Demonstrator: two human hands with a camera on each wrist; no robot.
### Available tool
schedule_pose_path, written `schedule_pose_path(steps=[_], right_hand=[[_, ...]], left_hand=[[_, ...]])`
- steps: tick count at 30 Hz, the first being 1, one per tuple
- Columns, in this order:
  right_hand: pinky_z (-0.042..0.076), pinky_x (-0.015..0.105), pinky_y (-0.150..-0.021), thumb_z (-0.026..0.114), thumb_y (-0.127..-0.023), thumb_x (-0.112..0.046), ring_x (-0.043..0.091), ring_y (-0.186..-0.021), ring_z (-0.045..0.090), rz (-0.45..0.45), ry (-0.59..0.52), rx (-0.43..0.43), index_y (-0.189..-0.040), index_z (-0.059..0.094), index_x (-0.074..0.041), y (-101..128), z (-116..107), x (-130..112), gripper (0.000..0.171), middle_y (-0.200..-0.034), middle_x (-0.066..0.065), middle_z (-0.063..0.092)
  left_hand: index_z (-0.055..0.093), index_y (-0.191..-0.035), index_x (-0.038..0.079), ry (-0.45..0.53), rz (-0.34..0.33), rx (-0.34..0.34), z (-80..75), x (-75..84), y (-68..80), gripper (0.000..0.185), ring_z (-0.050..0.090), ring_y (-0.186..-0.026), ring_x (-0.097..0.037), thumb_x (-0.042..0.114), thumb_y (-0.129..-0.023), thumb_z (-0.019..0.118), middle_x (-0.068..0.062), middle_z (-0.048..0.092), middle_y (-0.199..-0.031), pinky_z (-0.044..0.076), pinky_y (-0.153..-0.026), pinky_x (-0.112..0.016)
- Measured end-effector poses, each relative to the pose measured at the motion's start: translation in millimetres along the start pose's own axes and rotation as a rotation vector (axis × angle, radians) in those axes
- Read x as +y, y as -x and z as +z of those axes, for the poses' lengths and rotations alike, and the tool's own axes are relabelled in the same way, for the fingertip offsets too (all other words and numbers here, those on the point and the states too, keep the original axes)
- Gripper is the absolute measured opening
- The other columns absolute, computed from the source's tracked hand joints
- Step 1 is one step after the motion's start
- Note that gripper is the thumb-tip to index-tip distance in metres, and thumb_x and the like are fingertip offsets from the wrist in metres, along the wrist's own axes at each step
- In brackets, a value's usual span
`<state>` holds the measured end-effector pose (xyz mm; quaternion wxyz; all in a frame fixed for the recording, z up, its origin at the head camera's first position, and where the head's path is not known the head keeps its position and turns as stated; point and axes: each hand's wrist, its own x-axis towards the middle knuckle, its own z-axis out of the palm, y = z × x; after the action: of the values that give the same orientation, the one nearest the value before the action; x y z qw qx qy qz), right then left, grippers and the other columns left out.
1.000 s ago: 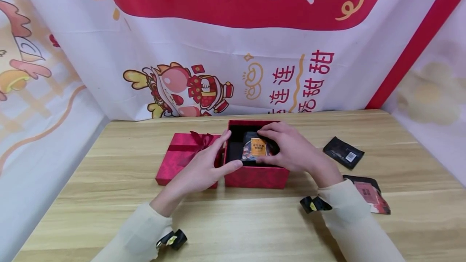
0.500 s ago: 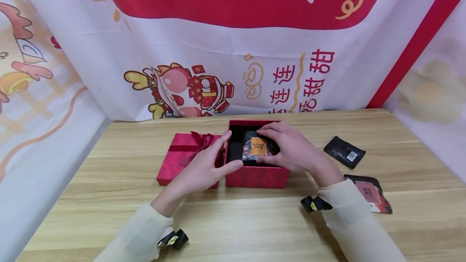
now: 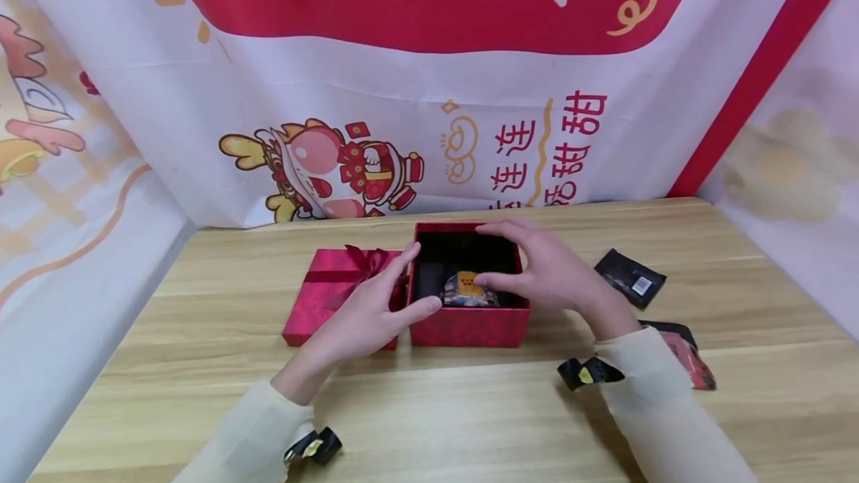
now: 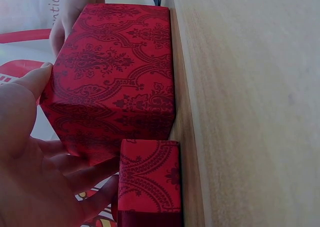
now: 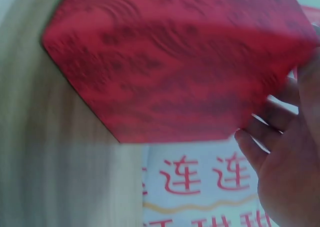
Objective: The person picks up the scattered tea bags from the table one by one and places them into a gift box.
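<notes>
An uncovered red patterned gift box (image 3: 468, 327) with a dark interior stands on the table. Inside, near its front wall, lies a small pouch (image 3: 463, 291) with an orange label and a colourful lower edge; its upper part is hard to make out. My left hand (image 3: 377, 311) rests at the box's left side, fingers extended. Its thumb touches the front rim, as the left wrist view also shows. My right hand (image 3: 555, 273) hovers over the right side with thumb and fingers spread, holding nothing. A dark shape (image 3: 429, 280) fills the box's left part.
The red lid (image 3: 314, 302) with a ribbon bow lies left of the box, partly behind my left hand. To the right are a black packet (image 3: 629, 277) with a white barcode label and a pink-labelled pouch (image 3: 687, 355), partly covered by my right sleeve. A printed cloth hangs behind.
My right hand has let go of the orange-labelled pouch and moved slightly to the right. The pouch has dropped lower into the box. My left hand stays in place at the box.
</notes>
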<state>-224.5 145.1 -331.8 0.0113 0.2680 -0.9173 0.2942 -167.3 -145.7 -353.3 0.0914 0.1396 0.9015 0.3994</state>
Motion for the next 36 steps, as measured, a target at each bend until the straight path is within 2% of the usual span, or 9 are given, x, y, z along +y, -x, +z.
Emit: schedule_pose_path(steps=[3, 10, 20, 24, 28, 36], right_hand=[[0.043, 0.065, -0.119, 0.083, -0.089, -0.053, 0.03, -0.145, 0.051, 0.048, -0.06, 0.06, -0.151, 0.058, -0.026, 6.2, -13.4, 9.7, 0.073, -0.155, 0.003, 0.056], [0.041, 0.066, -0.117, 0.084, -0.092, -0.043, 0.033, -0.134, 0.055, 0.103, -0.105, 0.194, -0.149, 0.06, -0.018, 24.3, -40.0, 39.3, 0.067, -0.146, 0.01, 0.061], [0.034, 0.066, -0.122, 0.08, -0.094, -0.047, 0.04, -0.14, 0.051, 0.267, -0.149, 0.224, -0.157, 0.051, -0.015, 43.3, -62.7, 86.0, 0.076, -0.153, 0.017, 0.056], [0.036, 0.068, -0.119, 0.076, -0.096, -0.048, 0.043, -0.141, 0.049, 0.326, -0.16, 0.184, -0.16, 0.045, -0.013, 51.7, -68.7, 104.8, 0.079, -0.156, 0.021, 0.053], [0.041, 0.07, -0.113, 0.074, -0.097, -0.051, 0.049, -0.142, 0.046, 0.386, -0.15, 0.108, -0.163, 0.04, -0.01, 61.2, -71.3, 121.5, 0.084, -0.161, 0.025, 0.046], [0.043, 0.073, -0.111, 0.075, -0.095, -0.054, 0.058, -0.142, 0.042, 0.484, -0.097, -0.026, -0.163, 0.033, 0.0, 72.9, -75.6, 140.4, 0.096, -0.161, 0.034, 0.04]], left_hand=[[0.016, -0.171, 0.037, -0.002, 0.003, 0.004, 0.0, -0.2, -0.3, 0.095, 0.03, -0.163, -0.031, 0.064, -0.096, 0.068, 0.004, 0.023, -0.178, 0.033, -0.125, -0.068], [0.015, -0.17, 0.04, 0.0, -0.005, 0.003, -0.6, -0.5, 0.2, 0.095, 0.029, -0.163, -0.031, 0.065, -0.096, 0.068, 0.005, 0.022, -0.178, 0.033, -0.125, -0.069], [0.015, -0.17, 0.041, 0.005, 0.0, 0.002, 0.0, -1.3, -0.3, 0.094, 0.03, -0.163, -0.03, 0.065, -0.096, 0.068, 0.005, 0.023, -0.178, 0.032, -0.125, -0.069], [0.016, -0.17, 0.04, 0.008, 0.001, 0.001, 0.2, -0.8, -0.8, 0.094, 0.03, -0.163, -0.031, 0.065, -0.096, 0.068, 0.004, 0.024, -0.178, 0.032, -0.125, -0.069], [0.016, -0.171, 0.038, 0.007, 0.001, -0.001, 0.5, 0.0, -1.1, 0.095, 0.029, -0.163, -0.031, 0.064, -0.096, 0.068, 0.005, 0.023, -0.178, 0.032, -0.125, -0.07], [0.015, -0.17, 0.041, 0.009, -0.01, -0.002, 0.2, 1.2, 0.4, 0.094, 0.028, -0.163, -0.031, 0.064, -0.096, 0.068, 0.004, 0.023, -0.178, 0.032, -0.125, -0.07]])
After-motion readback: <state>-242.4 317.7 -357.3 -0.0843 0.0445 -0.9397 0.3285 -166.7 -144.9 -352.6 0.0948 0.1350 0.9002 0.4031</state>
